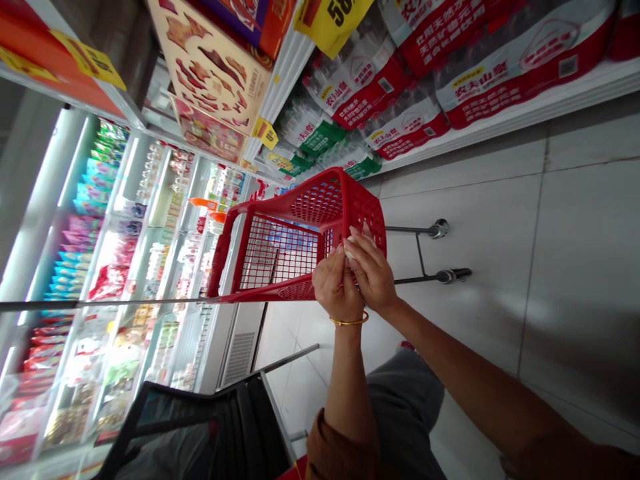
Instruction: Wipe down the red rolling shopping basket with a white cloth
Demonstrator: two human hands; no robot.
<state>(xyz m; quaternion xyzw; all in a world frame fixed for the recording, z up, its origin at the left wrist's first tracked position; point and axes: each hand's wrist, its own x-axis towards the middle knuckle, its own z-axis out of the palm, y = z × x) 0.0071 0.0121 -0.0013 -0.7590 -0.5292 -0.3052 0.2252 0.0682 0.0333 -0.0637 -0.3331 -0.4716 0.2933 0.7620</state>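
Observation:
My left hand [336, 285], with a gold bangle at the wrist, is closed, its fingers curled in. Pressed against it is my right hand [369, 270], with fingers bent together over the left fingertips. A small pale bit shows between the fingers, too hidden to name. Directly behind both hands stands a red plastic shopping cart [280, 257] with a grid-sided basket. The hands overlap its near side in the picture; I cannot tell whether they touch it.
The view is tilted. Shrink-wrapped water bottle packs [390, 93] fill a shelf along the top. Stacked boxes [210, 63] sit beside them. A lit refrigerated display [150, 267] is at left, a black chair-like frame [240, 427] at lower left. Grey floor tiles [575, 267] spread right.

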